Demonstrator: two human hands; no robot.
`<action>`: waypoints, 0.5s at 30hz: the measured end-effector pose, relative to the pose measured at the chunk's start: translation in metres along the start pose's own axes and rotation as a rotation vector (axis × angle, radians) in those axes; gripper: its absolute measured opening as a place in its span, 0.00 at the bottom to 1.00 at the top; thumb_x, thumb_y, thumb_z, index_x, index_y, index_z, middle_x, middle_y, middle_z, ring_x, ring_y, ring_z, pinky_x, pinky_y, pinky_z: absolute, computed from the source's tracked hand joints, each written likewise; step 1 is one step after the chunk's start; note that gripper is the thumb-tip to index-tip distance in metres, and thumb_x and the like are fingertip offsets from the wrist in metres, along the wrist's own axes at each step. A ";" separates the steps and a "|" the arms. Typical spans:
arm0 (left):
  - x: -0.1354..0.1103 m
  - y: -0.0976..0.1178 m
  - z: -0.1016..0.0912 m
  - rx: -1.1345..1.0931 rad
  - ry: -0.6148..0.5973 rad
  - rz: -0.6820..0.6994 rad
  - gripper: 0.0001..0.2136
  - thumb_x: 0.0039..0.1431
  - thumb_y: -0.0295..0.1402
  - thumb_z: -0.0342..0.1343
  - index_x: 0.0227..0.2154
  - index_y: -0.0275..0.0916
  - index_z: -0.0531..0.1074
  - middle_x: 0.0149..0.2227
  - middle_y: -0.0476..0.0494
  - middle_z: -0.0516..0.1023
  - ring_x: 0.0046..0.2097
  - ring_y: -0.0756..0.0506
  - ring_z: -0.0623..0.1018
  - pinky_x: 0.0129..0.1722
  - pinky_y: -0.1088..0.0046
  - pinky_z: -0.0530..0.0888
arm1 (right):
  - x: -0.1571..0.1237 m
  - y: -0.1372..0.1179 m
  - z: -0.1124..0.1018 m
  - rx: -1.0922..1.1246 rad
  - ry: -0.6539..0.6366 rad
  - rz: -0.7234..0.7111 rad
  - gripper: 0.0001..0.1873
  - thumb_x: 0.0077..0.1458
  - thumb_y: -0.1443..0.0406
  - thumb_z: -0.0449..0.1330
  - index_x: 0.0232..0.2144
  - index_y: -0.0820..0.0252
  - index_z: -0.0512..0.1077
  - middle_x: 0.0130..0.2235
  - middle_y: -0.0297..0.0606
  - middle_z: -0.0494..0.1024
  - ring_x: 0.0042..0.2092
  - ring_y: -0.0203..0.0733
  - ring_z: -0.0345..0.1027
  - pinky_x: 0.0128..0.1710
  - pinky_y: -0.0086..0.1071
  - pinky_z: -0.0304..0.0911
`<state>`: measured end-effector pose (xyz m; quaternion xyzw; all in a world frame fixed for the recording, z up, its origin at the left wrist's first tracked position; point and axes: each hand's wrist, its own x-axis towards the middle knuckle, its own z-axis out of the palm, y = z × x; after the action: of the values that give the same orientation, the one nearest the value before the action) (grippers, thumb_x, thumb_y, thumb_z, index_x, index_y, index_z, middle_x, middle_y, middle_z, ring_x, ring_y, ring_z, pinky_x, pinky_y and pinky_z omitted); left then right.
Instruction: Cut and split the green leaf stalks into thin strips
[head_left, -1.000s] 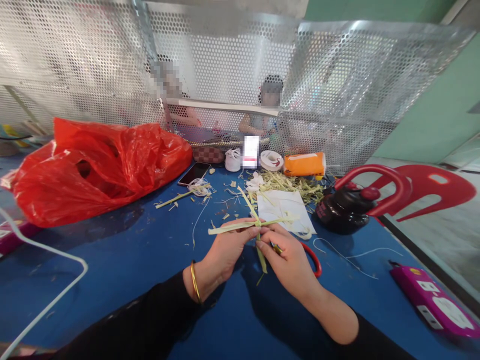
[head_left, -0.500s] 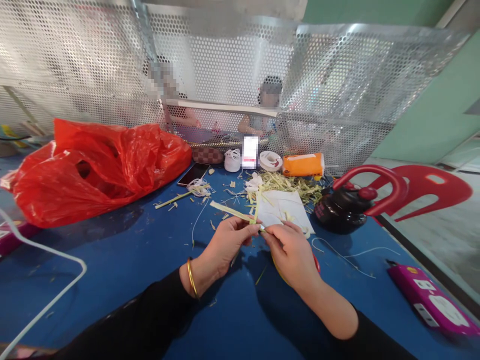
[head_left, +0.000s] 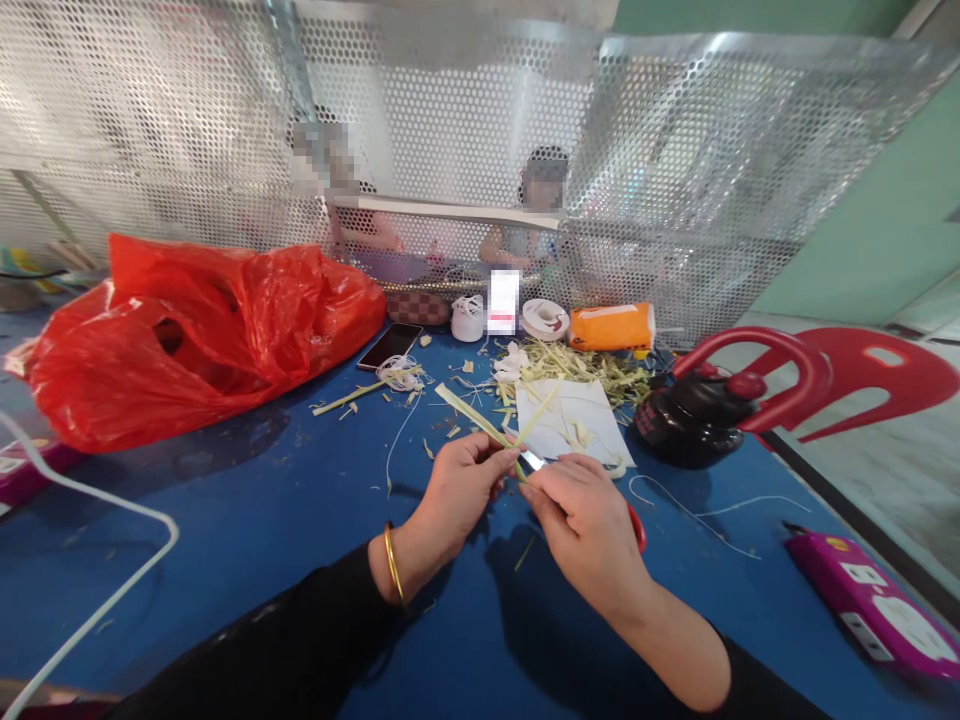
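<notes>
Pinched between the thumb and fingers of my left hand (head_left: 469, 488) are pale green flat plant strips (head_left: 474, 412). One strip points up and left, another up and right, crossing at the fingertips. My right hand (head_left: 589, 515) is closed around what look like scissors, with a silver blade (head_left: 532, 460) at the crossing and a red handle loop (head_left: 637, 527) showing behind the palm. Its fingertips also touch the lower end of a strip. Most of the scissors is hidden by the hand. A sheet of white paper (head_left: 544, 415) lies just beyond, bearing scraps.
A heap of green strips (head_left: 600, 370) lies behind the paper. A black kettle (head_left: 690, 420) stands right, a purple power strip (head_left: 870, 600) nearer. At left are a red plastic bag (head_left: 210, 340) and a phone (head_left: 390, 345). A perforated metal screen (head_left: 465, 120) closes the back.
The strips have spread into a wider V, the right one tilting further right. More of the silver blade shows between my hands. The view has shifted slightly.
</notes>
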<state>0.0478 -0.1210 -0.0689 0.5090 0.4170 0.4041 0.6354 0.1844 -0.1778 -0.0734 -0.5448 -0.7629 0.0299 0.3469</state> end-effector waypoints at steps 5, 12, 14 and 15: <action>0.002 0.000 -0.002 0.014 -0.016 -0.028 0.10 0.50 0.37 0.60 0.28 0.34 0.74 0.21 0.53 0.67 0.22 0.55 0.64 0.20 0.79 0.62 | -0.001 -0.003 0.001 0.028 -0.006 -0.011 0.14 0.60 0.68 0.51 0.21 0.58 0.64 0.22 0.31 0.65 0.27 0.36 0.58 0.40 0.34 0.56; 0.003 0.007 -0.006 -0.045 -0.064 -0.099 0.12 0.49 0.38 0.61 0.33 0.36 0.74 0.28 0.48 0.75 0.24 0.54 0.69 0.21 0.80 0.65 | 0.007 0.007 -0.002 0.599 0.015 0.488 0.16 0.59 0.55 0.52 0.27 0.59 0.71 0.26 0.34 0.73 0.30 0.39 0.65 0.31 0.30 0.59; 0.001 0.007 -0.006 -0.051 -0.104 -0.139 0.10 0.49 0.38 0.60 0.31 0.36 0.74 0.28 0.49 0.75 0.23 0.55 0.68 0.20 0.80 0.63 | 0.011 0.011 -0.003 0.763 0.096 0.591 0.14 0.55 0.54 0.57 0.28 0.59 0.72 0.27 0.34 0.73 0.31 0.39 0.66 0.33 0.30 0.61; 0.000 0.007 -0.005 -0.044 -0.135 -0.159 0.10 0.49 0.38 0.60 0.30 0.36 0.74 0.26 0.50 0.74 0.22 0.56 0.67 0.20 0.80 0.62 | 0.012 0.012 -0.003 0.825 0.125 0.618 0.13 0.53 0.55 0.59 0.28 0.60 0.72 0.27 0.33 0.73 0.30 0.38 0.66 0.33 0.30 0.61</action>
<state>0.0419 -0.1184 -0.0627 0.4863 0.4034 0.3259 0.7032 0.1934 -0.1635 -0.0700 -0.5634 -0.4689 0.3968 0.5526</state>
